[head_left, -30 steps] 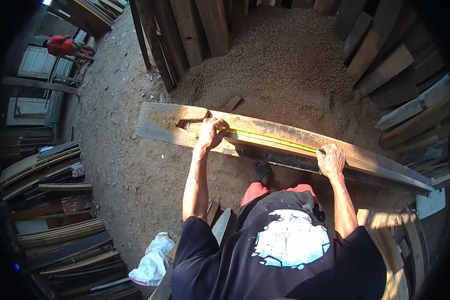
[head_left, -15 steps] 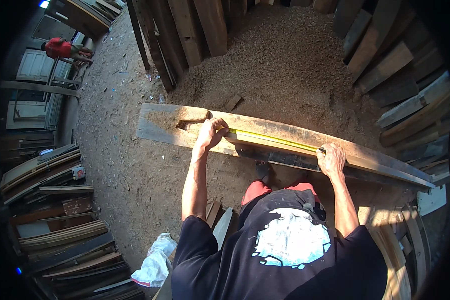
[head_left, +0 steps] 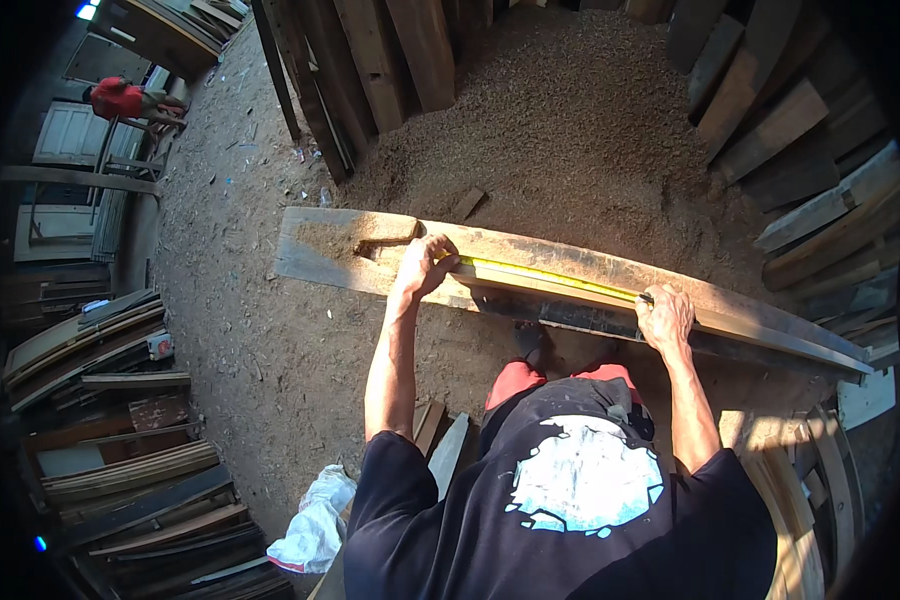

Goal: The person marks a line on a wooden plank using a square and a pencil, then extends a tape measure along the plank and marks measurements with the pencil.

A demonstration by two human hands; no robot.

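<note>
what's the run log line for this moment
left hand: on tape measure, left end | right hand: on right end | tape measure: stretched along wood strip | wide plank: sawdusty left end

Free room over yellow tape (head_left: 548, 277) between obstacles: left hand (head_left: 425, 265), right hand (head_left: 667, 317)

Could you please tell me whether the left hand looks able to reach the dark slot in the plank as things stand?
Probably yes: the left hand is close beside the dark slot, with nothing visibly between, though it seems occupied pinching the yellow tape measure.
</note>
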